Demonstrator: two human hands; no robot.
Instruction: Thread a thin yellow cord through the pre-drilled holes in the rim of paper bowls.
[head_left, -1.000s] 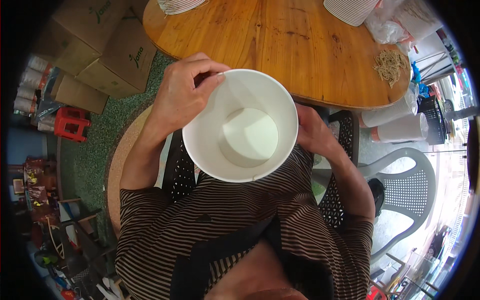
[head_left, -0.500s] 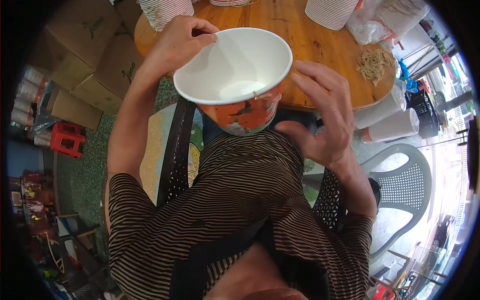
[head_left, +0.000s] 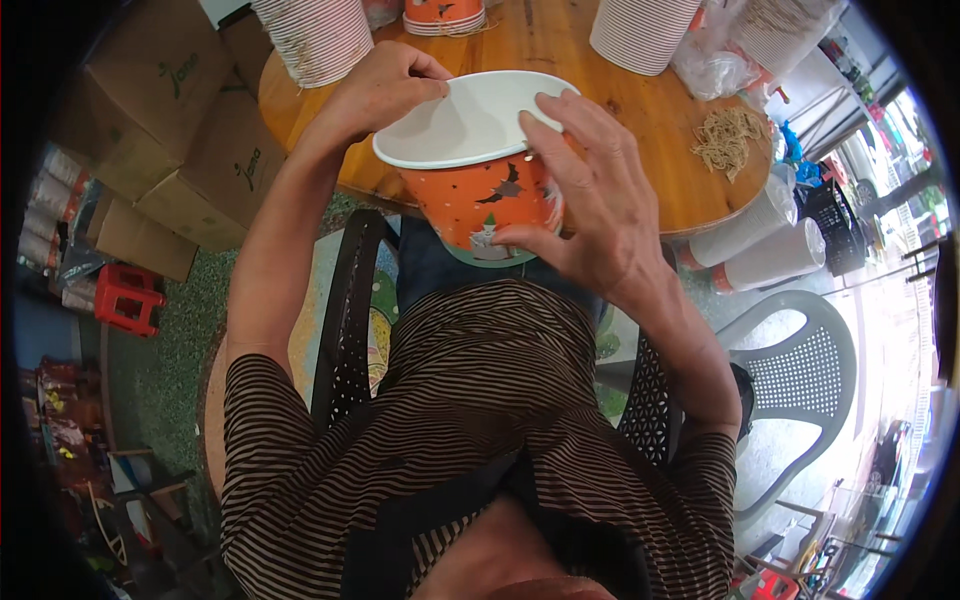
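Note:
An orange paper bucket (head_left: 455,195) with a bat pattern and a white inside is held tilted at the table's near edge, above my lap. My left hand (head_left: 375,92) pinches its rim at the far left, the fingertips partly hidden. At the right side, my right hand (head_left: 600,195) grips the bucket, fingers at the rim and thumb against the printed outer wall. A small pale bit, perhaps twine, shows at the rim beside my right fingers. The right part of the bucket is hidden behind that hand.
On the wooden table (head_left: 540,40) stand stacks of paper buckets (head_left: 318,38), another stack (head_left: 643,30) and a pile of twine pieces (head_left: 731,138). Cardboard boxes (head_left: 205,170) and a red stool (head_left: 130,298) are at left. A grey chair (head_left: 800,370) stands at right.
My right hand has moved left and closed on the bucket's side; before, it was apart from it with fingers spread. The bucket has turned, showing more of its printed wall.

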